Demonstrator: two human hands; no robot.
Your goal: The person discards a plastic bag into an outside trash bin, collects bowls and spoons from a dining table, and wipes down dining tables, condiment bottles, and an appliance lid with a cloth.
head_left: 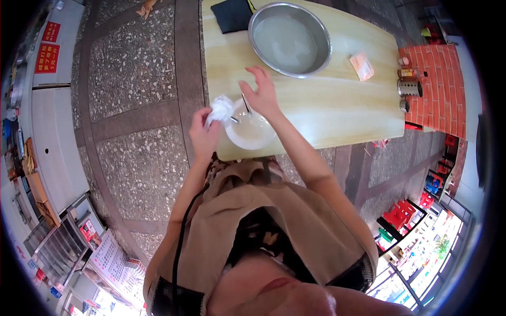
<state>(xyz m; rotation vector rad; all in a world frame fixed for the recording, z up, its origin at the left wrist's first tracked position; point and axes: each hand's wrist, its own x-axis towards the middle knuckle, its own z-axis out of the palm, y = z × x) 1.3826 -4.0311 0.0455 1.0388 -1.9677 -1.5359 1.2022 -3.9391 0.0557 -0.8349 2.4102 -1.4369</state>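
Crumpled white tissue (pixel 221 109) sits in the closed fingers of my left hand (pixel 204 132), at the near left corner of the table. Beside it stands a pale round bowl (pixel 250 144) that looks partly see-through. Two thin utensil handles (pixel 246 103) show at the bowl's far and left sides; their lower ends are hard to make out. Over the far right rim of the bowl is my right hand (pixel 262 95), with fingers apart and nothing held. A large metal basin (pixel 326 51) with cloudy liquid is just beyond that hand.
The pale wood-patterned table (pixel 327 110) also bears a dark cloth (pixel 232 16) at the far left and a pink-and-white packet (pixel 361 67) to the right. A perforated metal holder (pixel 410 88) and jars line the right edge by a brick-patterned panel (pixel 437 87). Red stools (pixel 399 214) stand lower right.
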